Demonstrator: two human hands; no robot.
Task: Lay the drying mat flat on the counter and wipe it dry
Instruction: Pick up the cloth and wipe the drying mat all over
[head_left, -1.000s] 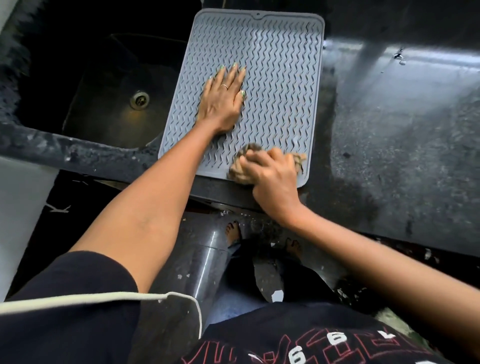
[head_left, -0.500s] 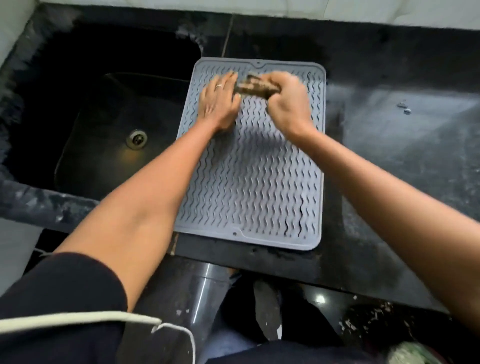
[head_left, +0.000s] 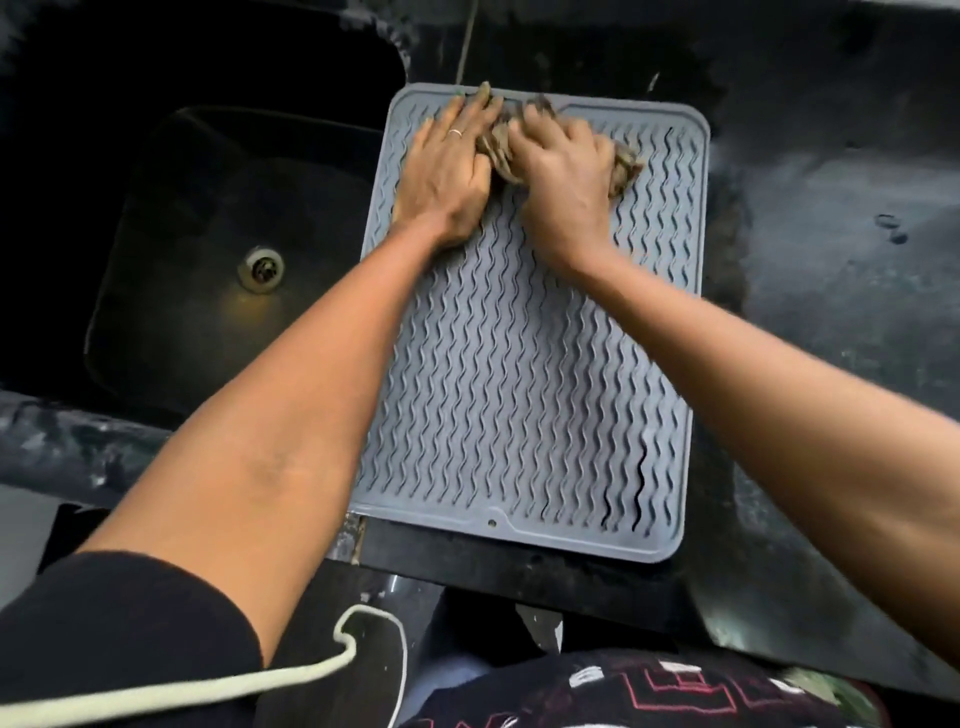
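A grey drying mat with wavy ridges lies flat on the black counter, its near edge at the counter's front. My left hand presses palm-down on the mat's far left part, fingers spread, a ring on one finger. My right hand is beside it at the mat's far end, closed on a crumpled brownish cloth that sticks out on both sides of the hand. The two hands almost touch.
A dark sink with a round drain lies directly left of the mat. Wet black counter stretches to the right. Below the counter's front edge I see my dark clothes and a white cord.
My right hand swept the cloth from the mat's near edge up to its far end. My left hand has slid a little farther up the mat. The view has shifted.
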